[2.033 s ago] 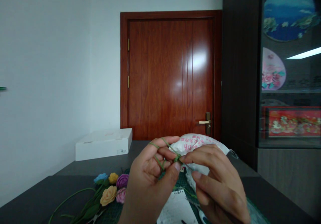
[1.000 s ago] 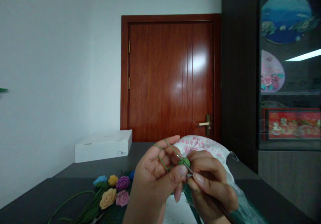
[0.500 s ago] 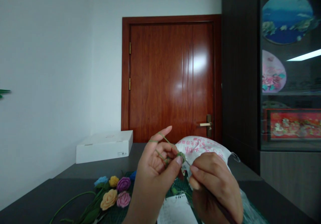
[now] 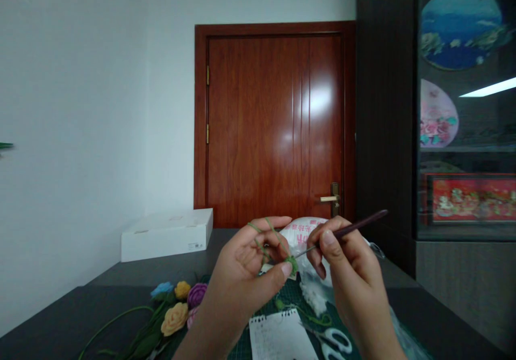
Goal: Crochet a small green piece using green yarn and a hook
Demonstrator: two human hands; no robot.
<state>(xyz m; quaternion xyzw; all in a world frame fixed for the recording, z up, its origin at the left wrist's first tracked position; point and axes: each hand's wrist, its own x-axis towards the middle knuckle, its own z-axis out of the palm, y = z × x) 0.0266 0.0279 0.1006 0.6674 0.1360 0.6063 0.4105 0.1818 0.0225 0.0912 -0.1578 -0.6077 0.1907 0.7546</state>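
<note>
Between the thumb and fingers of my left hand (image 4: 245,274) is a small piece of green crochet work (image 4: 292,265). Green yarn (image 4: 278,236) loops over the raised index finger and runs down to that piece. My right hand (image 4: 350,268) grips a crochet hook (image 4: 358,225) like a pen, its dark handle pointing up to the right. The hook's thin metal shaft reaches the green piece; its very tip is hidden there. Below the hands lie a spiral notepad (image 4: 282,336) with handwriting and white-handled scissors (image 4: 336,344).
Crocheted flowers, including a yellow rose (image 4: 174,319), lie at the left on the dark table (image 4: 100,301). A white box (image 4: 165,239) stands behind them. A white plastic bag (image 4: 298,231) with pink print sits behind my hands, and a green cutting mat (image 4: 242,344) lies below.
My right hand has turned over, swinging the hook's handle from pointing down to pointing up right. My left hand has tilted, its index finger lower. The scissors have come into view.
</note>
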